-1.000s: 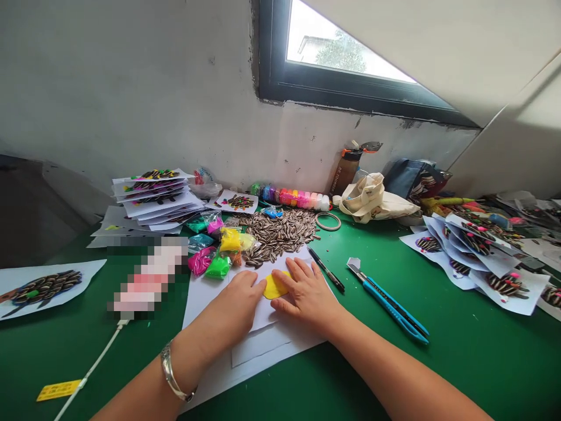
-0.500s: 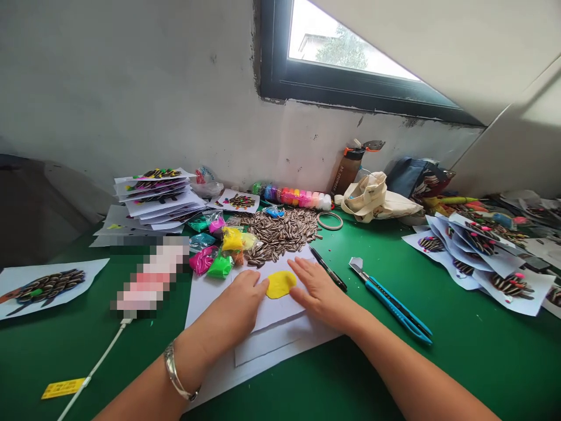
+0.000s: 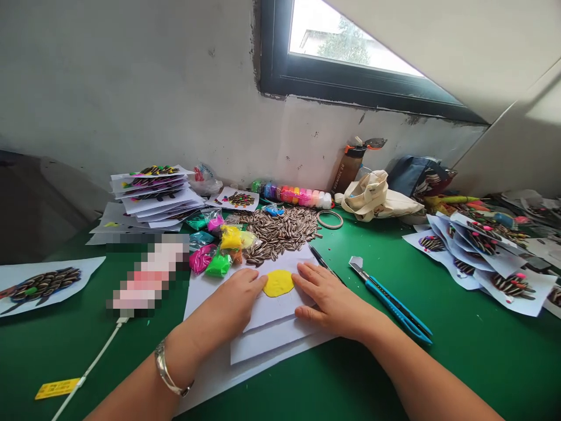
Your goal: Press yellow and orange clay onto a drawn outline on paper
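Observation:
A flat, rounded piece of yellow clay (image 3: 279, 283) lies on the top sheet of white paper (image 3: 274, 313). My left hand (image 3: 234, 298) rests on the paper at the clay's left edge, its thumb tip touching the rim and its other fingers partly hidden. On the opposite side, my right hand (image 3: 331, 298) lies open, fingertips against the clay's right edge and thumb apart on the paper. Neither hand grasps anything. Beyond the paper spreads a heap of striped sunflower seeds (image 3: 280, 231). A black pen (image 3: 325, 263) lies just past my right hand, which covers part of it.
Small bags of coloured clay (image 3: 219, 265) sit left of the seeds. A blue utility knife (image 3: 390, 301) lies to the right, near a tape roll (image 3: 329, 220). Stacked seed-decorated sheets (image 3: 153, 196) stand back left, others (image 3: 482, 245) at right. Behind are a bottle (image 3: 349, 169) and cloth bag (image 3: 372, 199).
My right hand has shifted slightly right and toward me, its thumb moving off the clay onto the paper. More of the clay's outline shows, and it looks a little rounder.

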A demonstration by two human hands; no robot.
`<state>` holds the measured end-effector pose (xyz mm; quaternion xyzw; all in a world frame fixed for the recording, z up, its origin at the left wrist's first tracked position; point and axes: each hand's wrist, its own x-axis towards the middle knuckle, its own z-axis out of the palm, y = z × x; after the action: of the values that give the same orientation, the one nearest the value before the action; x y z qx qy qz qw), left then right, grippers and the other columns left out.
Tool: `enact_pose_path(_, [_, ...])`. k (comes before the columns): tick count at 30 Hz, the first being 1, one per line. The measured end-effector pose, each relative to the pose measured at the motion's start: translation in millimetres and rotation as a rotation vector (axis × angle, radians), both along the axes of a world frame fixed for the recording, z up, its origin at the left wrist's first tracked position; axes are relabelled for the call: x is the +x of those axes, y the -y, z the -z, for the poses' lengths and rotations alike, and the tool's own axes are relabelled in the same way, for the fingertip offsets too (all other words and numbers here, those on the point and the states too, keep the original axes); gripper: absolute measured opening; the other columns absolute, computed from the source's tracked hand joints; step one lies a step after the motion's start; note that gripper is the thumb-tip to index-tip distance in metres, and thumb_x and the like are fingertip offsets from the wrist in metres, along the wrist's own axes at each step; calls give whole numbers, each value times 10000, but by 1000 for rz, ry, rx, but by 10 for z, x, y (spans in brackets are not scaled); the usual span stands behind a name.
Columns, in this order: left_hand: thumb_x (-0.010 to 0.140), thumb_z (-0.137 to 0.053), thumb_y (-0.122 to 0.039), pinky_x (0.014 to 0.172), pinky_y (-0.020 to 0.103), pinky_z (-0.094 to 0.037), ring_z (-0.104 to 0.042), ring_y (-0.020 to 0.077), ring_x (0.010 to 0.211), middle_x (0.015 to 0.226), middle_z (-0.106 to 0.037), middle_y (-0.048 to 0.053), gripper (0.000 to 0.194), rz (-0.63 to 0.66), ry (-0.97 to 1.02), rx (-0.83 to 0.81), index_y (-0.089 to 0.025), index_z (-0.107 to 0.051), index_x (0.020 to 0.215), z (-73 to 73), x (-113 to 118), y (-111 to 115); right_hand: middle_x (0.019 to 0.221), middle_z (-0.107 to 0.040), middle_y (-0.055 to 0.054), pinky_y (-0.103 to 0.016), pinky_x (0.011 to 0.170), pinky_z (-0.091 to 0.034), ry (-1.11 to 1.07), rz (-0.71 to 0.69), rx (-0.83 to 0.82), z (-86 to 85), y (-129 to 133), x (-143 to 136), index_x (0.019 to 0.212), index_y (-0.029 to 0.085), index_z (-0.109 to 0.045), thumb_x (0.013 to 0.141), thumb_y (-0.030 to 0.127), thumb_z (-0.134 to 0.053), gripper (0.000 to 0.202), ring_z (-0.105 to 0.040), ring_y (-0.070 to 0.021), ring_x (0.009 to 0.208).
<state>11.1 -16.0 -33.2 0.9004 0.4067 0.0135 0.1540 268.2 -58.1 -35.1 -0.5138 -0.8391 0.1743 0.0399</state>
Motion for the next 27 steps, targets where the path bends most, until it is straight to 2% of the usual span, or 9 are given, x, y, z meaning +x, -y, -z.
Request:
enact_pose_path(5, [794, -351, 71, 1096, 399, -415, -512, 234, 1283, 1402, -563, 127, 700, -32, 76, -23, -162, -442, 1448, 42, -57, -36, 1605, -303, -146, -532, 1197, -249, 13, -41, 37, 5, -10, 22, 1516, 205, -400, 966, 568, -465, 662, -253, -326, 1487])
enact_pose_path(7, [797, -355, 68, 1081, 396, -429, -531, 238, 1255, 1366, -584, 128, 656, -16, 76, -24, -155, -505, 1395, 33, -60, -41, 1592, -322, -169, -573, 1183, -248, 32, -18, 99, 5, -8, 7, 1504, 198, -421, 962, 563, -477, 656, -270, -347, 1476])
enact_pose_path(10, [786, -369, 67, 1003, 398, -479, -581, 249, 1126, 1214, -634, 124, 555, 16, 45, -11, -158, -638, 1216, 7, -41, -36, 1614, -265, -169, -666, 1173, -134, 74, 55, 281, 4, 31, -89, 1501, 224, -429, 945, 556, -515, 653, -208, -394, 1486])
enact_pose_path(12, [798, -376, 56, 967, 401, -495, -589, 248, 1068, 1152, -639, 115, 508, 27, 34, -10, -168, -662, 1153, -7, -27, -31, 1626, -247, -144, -669, 1176, -97, 58, -6, 345, 10, 75, -178, 1489, 252, -443, 945, 589, -491, 642, -166, -390, 1498])
enact_pose_path(14, [815, -381, 49, 993, 409, -482, -579, 248, 1095, 1173, -635, 119, 500, 30, 48, -14, -161, -644, 1186, -16, -20, -29, 1621, -271, -124, -654, 1184, -105, 26, -107, 323, 26, 115, -254, 1472, 272, -461, 949, 643, -428, 642, -172, -373, 1500])
enact_pose_path(17, [825, -382, 53, 1060, 421, -445, -553, 252, 1189, 1261, -622, 140, 522, 14, 72, -35, -127, -603, 1262, -26, -22, -30, 1610, -302, -122, -675, 1175, -111, 9, -177, 240, 67, 146, -313, 1486, 273, -433, 949, 680, -370, 676, -202, -383, 1490])
enact_pose_path(22, [787, -387, 87, 1097, 421, -429, -551, 261, 1245, 1318, -612, 168, 550, -10, 39, -35, -85, -623, 1252, -29, -27, -28, 1624, -263, -124, -683, 1174, -105, 12, -197, 170, 113, 138, -325, 1531, 255, -354, 962, 663, -360, 700, -190, -376, 1495])
enact_pose_path(27, [824, -414, 60, 1124, 430, -407, -536, 264, 1290, 1361, -605, 161, 515, -13, 5, -36, -94, -621, 1270, -41, -24, -33, 1628, -247, -126, -687, 1170, -118, -11, -144, 216, 119, 90, -409, 1548, 256, -319, 959, 677, -344, 724, -182, -373, 1498])
